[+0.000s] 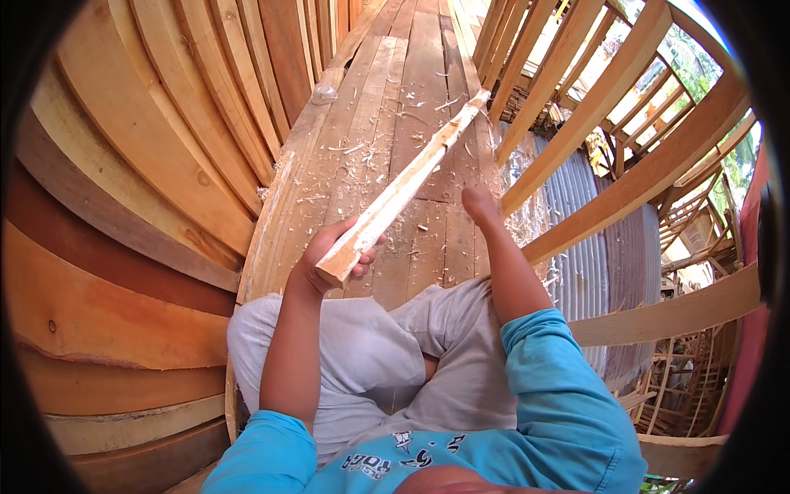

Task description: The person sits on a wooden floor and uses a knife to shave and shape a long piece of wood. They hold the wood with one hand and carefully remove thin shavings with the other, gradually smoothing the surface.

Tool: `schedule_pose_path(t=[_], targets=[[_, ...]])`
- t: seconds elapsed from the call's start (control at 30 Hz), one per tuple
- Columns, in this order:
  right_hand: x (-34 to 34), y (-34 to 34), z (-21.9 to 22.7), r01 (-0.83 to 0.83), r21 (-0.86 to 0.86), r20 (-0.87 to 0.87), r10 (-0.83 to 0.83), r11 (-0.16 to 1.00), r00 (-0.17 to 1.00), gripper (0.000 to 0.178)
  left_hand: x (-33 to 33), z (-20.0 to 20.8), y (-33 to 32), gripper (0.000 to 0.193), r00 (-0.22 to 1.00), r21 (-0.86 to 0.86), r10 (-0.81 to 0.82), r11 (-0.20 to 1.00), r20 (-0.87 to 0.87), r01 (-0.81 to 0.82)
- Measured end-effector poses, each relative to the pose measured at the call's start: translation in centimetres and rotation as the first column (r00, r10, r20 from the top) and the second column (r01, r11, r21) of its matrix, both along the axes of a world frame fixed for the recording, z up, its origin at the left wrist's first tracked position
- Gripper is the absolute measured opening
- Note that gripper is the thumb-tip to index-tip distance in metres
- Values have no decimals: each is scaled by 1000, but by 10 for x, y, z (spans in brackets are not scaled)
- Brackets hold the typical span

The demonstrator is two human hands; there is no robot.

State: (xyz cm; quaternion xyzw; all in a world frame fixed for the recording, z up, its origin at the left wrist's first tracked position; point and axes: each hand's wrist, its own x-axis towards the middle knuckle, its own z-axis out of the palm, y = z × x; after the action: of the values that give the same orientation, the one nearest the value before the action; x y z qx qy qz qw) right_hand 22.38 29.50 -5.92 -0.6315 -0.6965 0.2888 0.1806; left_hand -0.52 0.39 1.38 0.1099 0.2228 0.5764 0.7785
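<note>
A long, roughly squared stick of pale wood (399,189) slants away from me to the far right. My left hand (347,249) is closed round its near end, with the thumb along one side and the fingers curled under. The cut near end faces me. Off the stick's right side, my right hand (477,202) is held closed, apart from the wood. What it holds, if anything, is hidden. A small dark mark shows on the stick about two thirds along. Curled wood shavings (354,150) lie scattered over the plank floor (378,99).
I sit on the planks, legs folded in front. Upright boards (107,140) line the left. On the right stands an open railing of wooden slats (592,132), with corrugated metal sheets (580,239) below it. A small clear plastic item (324,95) lies by the left boards.
</note>
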Motion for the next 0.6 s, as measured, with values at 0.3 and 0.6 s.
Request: schedule_pose_path(t=[0.3,0.6], targets=[[-71,-124,18,-356,424,-104,436,833,894,48,-13,-1,-7,58,991,-111,18,994,129,-3],[-86,-67,-13,-212,469,-89,285,857,954,50,-23,9,-10,54,966,-101,29,995,258,-3]])
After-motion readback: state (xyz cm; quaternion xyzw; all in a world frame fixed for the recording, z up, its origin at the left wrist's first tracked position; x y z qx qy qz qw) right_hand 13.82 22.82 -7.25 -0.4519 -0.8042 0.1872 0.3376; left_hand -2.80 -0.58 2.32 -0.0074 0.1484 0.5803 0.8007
